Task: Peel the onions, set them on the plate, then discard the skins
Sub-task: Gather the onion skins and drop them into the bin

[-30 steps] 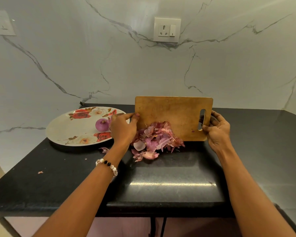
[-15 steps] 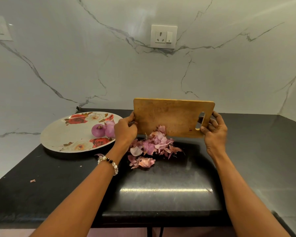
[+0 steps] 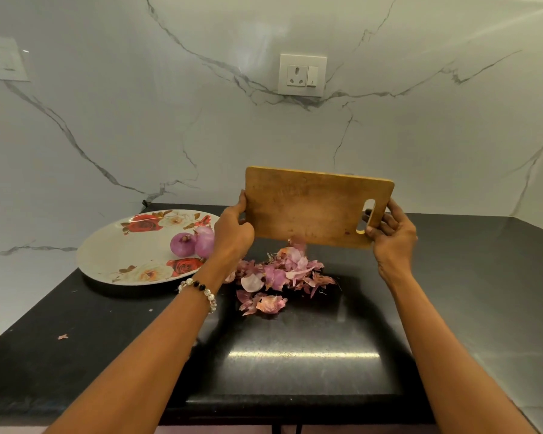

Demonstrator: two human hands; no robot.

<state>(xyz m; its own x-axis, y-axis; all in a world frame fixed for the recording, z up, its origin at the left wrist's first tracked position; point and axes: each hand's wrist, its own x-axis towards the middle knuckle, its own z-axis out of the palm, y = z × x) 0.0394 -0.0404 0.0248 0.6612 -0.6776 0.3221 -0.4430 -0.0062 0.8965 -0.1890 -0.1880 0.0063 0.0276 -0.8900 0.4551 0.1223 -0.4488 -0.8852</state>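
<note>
Wooden cutting board (image 3: 311,208) — one, tilted above the worktop (image 3: 295,371) — gripped by both hands, left (image 3: 232,236) and right (image 3: 392,236); two peeled onions (image 3: 192,244) on one plate (image 3: 113,255), one skin pile (image 3: 279,274).

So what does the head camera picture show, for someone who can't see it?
Two hands, left hand and right hand, hold a wooden cutting board tilted above a pile of onion skins on a black counter. Peeled onions sit on a floral plate.
</note>
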